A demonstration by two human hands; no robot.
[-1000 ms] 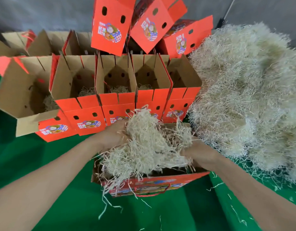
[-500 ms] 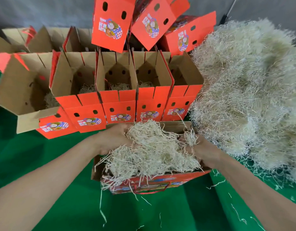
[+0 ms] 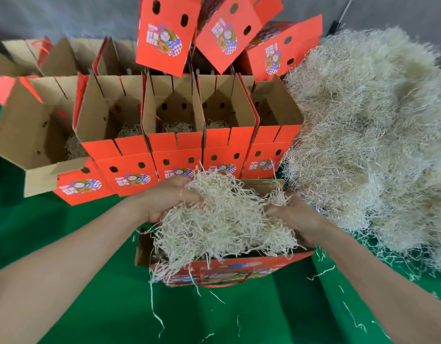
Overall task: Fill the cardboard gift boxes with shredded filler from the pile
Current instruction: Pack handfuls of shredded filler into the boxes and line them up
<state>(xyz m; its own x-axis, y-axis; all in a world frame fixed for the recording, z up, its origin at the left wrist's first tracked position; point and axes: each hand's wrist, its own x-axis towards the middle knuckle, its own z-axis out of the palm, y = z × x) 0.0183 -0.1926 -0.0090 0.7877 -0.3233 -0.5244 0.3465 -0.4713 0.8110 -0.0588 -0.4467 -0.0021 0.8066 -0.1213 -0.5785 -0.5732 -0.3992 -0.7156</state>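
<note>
The green cloth [image 3: 65, 244] runs under everything. The pile [image 3: 363, 135] of pale shredded filler rises to the right of the near box [image 3: 227, 271] and just behind it, its edge close to that box's right end. Directly behind the near box stands a row of open boxes [image 3: 174, 150], flaps up, each with only a thin layer of shreds at the bottom. More red boxes [image 3: 162, 33] lean stacked above them.

The near box lies open-topped with its red printed side toward the person. A bulky clump [image 3: 222, 219] sits in and above its mouth, spilling over the front edge. The left hand [image 3: 165, 197] grasps the clump's left side and the right hand [image 3: 294, 217] its right side, fingers curled into the shreds. A few loose strands [image 3: 155, 311] lie on the cloth in front of the box.

The step in hand looks like bedding this load into the near box. Next it likely needs pressing down and tucking in the overhang, since the filler springs back and sheds easily.
</note>
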